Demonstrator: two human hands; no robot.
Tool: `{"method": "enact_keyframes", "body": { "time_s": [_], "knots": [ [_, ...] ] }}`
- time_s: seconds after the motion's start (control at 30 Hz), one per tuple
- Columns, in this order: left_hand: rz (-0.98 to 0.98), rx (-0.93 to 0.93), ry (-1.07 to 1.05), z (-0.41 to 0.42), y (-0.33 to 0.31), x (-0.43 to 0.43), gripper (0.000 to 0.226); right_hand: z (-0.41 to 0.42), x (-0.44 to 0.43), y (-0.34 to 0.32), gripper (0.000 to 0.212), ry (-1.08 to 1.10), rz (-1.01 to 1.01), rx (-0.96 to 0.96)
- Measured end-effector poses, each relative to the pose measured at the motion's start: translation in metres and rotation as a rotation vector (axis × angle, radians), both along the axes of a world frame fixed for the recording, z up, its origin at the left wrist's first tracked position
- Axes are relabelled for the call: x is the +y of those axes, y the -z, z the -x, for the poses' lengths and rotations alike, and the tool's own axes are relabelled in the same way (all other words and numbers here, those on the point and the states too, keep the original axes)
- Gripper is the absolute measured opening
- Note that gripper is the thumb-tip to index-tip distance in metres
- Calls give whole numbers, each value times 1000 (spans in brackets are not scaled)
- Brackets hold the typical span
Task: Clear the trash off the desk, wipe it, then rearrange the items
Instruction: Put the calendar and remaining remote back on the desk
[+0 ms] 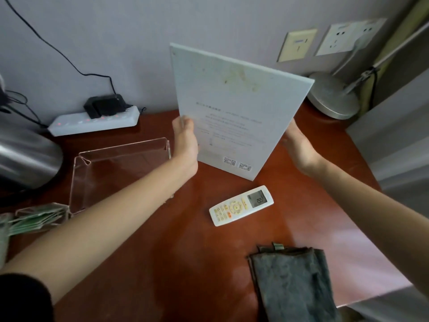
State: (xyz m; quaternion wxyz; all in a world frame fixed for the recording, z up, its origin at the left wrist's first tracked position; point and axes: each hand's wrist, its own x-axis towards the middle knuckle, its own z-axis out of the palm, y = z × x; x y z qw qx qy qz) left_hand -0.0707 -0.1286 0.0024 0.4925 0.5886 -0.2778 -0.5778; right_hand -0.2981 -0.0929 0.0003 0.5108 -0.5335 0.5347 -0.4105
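From mid-desk we find open wood toward 6 and 7 o'clock. The remote blocks 3, cloth 5, acrylic stand 10, power strip 11, board 12, lamp base 2.

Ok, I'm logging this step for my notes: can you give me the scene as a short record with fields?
held item: white card, printed, stained near the top, upright and tilted
hands: left hand grips the card's left edge, thumb in front; right hand lies flat against its right edge
surface: desk, reddish-brown
on it: acrylic stand lying flat at left; remote in the middle, display up; grey cloth folded at the near edge
by the wall: power strip; lamp base
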Motion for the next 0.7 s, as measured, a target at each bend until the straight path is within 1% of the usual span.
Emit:
{"method": "enact_keyframes", "body": {
  "time_s": [0.1, 0.17, 0.2, 0.3, 0.33, 0.37, 0.43, 0.47, 0.53, 0.57, 0.6, 0.67, 0.7],
  "knots": [
    [-11, 71, 63, 0, -13, -21, 8, -20, 1, -7, 41, -65, -54, -57],
    [34, 68, 202, -3, -25, -38, 5, -27, 7, -4, 46, -102, -74, -48],
    [74, 67, 270, -3, -31, -46, 14, -30, 10, -3, 54, -135, -83, -33],
    [223, 39, 412, -2, -57, -53, 44, -36, 14, -2, 85, -217, -81, -13],
    [292, 18, 474, -4, -67, -47, 53, -37, 14, -3, 92, -222, -65, -31],
    [363, -29, 541, -6, -77, -37, 64, -37, 14, -4, 95, -214, -43, -52],
    [509, -147, 634, -10, -92, -12, 87, -32, 15, -5, 89, -188, 38, -47],
    [593, -249, 667, -11, -95, 0, 98, -30, 15, -4, 84, -171, 87, -4],
    [720, -528, 717, -8, -92, 21, 111, -29, 17, -4, 75, -119, 165, 132],
    [726, -644, 723, -2, -89, 31, 116, -31, 18, -5, 71, -85, 203, 216],
    [700, -716, 718, 5, -84, 39, 120, -34, 19, -6, 68, -57, 248, 305],
    [650, -765, 666, 16, -72, 46, 121, -39, 20, -7, 63, -33, 344, 448],
    [655, -776, 628, 19, -67, 46, 119, -40, 19, -8, 59, -26, 371, 475]
  ]
}}
